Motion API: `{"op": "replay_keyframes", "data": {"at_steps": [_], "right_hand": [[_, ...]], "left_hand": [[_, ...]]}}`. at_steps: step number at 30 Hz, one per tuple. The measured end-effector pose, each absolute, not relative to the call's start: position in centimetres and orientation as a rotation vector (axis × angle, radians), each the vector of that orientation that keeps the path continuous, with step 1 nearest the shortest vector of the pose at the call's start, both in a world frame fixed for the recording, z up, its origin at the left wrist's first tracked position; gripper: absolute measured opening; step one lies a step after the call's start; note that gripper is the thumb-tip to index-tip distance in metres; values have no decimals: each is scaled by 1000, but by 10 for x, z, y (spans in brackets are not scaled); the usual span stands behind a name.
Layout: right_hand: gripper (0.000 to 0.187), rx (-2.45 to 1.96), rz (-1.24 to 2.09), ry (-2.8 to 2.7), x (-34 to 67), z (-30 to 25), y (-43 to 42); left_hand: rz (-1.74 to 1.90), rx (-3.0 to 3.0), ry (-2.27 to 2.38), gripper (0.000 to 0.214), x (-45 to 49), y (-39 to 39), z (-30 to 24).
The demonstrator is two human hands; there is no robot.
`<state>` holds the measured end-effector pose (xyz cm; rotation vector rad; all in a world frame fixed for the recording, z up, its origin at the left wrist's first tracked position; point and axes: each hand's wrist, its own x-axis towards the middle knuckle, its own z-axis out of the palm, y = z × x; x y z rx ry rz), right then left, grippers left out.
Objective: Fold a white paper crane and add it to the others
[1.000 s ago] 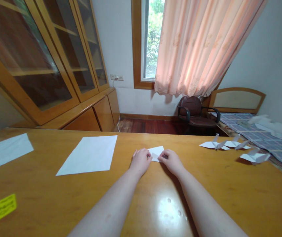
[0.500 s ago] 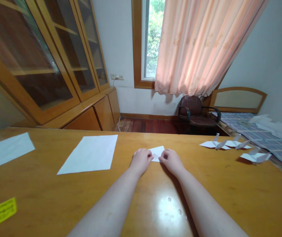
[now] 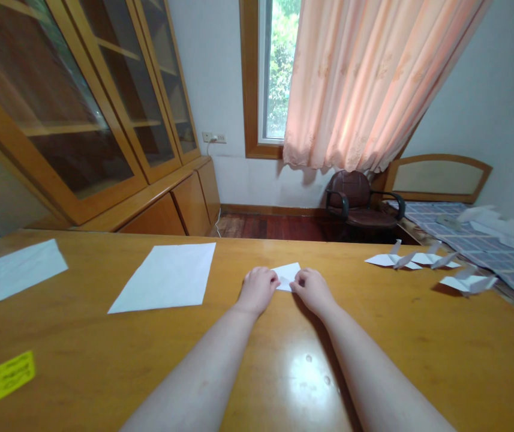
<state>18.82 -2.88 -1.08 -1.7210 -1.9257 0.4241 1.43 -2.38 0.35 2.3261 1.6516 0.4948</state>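
A small folded piece of white paper (image 3: 287, 273) lies on the wooden table (image 3: 171, 366) in front of me. My left hand (image 3: 259, 289) pinches its left edge, fingers curled in. On the opposite side, my right hand (image 3: 313, 290) grips the right edge between thumb and fingers. Part of the paper is covered by my fingertips, so its folds show only in part. Well off to the right stand several folded paper cranes (image 3: 468, 281), all white, near the table's right edge.
Left of my hands lies a flat white sheet (image 3: 167, 277); another white sheet (image 3: 14, 273) is at the far left. A yellow label (image 3: 2, 384) sits at the front left. Beyond the table are a brown armchair (image 3: 351, 198), a bed (image 3: 454, 234) and a glass-fronted cabinet (image 3: 117, 198).
The whole view has shifted slightly. Both hands keep hold of the folded paper, with little visible movement of the fingers.
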Motion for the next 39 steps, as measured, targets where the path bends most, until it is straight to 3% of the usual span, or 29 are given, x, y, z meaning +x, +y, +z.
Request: {"op": "replay_keyframes", "data": {"at_steps": [39], "right_hand": [[24,-1780,470,-1909,187,-13,-28]], "left_hand": [[514,2295,1673,10,15,-24,1]]}}
